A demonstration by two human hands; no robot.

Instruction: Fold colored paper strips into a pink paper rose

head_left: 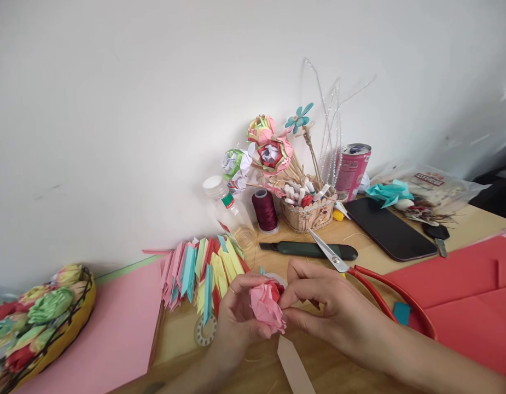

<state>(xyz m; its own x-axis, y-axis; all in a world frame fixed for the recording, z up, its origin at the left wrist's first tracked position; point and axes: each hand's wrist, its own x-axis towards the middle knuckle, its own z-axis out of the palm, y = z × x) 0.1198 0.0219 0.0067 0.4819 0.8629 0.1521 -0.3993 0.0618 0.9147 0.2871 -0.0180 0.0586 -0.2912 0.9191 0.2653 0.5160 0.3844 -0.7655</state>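
A pink paper flower with some red petals is held up between both hands, above the wooden table. My left hand cups it from the left, thumb below and fingers above. From the right, my right hand pinches the flower's edge between thumb and fingertips. Just beneath lies a pale pointed paper strip. Red-handled scissors rest partly behind my right hand. Close to my left wrist are a small ring-shaped disc and a pile of folded coloured paper strips.
A basket of paper flowers sits left on pink paper. Behind stand a clear bottle, a maroon thread spool, a wooden planter and a pink can. A green cutter, phone and red paper lie rightward.
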